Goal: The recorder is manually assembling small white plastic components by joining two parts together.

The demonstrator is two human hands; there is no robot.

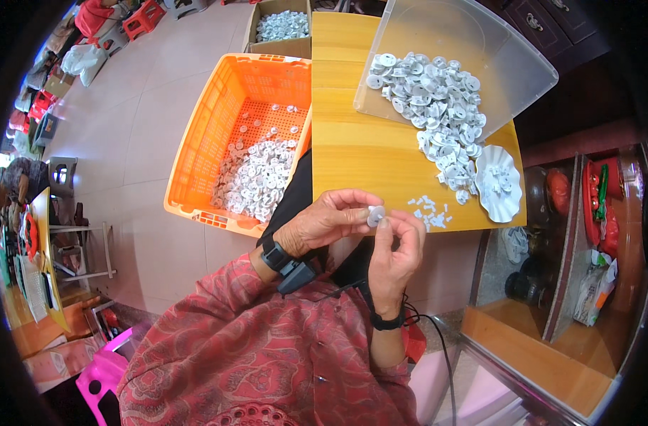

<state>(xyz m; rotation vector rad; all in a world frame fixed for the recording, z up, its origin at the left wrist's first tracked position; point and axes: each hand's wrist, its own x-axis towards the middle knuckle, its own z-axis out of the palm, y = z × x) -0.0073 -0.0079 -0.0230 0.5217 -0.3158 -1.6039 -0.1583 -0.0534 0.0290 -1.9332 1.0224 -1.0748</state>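
A small white round plastic piece [375, 212] is held up just off the table's front edge. My left hand [329, 220] pinches it between thumb and fingers from the left. From below right, my right hand [396, 250] meets it, thumb tip and curled fingers closed at its lower edge. Fingertips hide the piece's far side. Right of my hands, small white plastic pegs [430, 213] lie scattered on the yellow wooden table [338, 128]. A white scalloped dish [499, 201] holds a few more small white parts. Behind it spreads a heap of white plastic pieces [445, 106].
The heap spills from a tipped translucent bin [512, 67]. Left of the table, an orange basket [189, 170] contains many white round pieces. A carton [281, 47] of similar parts stands beyond it. Shelves [565, 241] stand at right; a black cable [448, 355] hangs below my right wrist.
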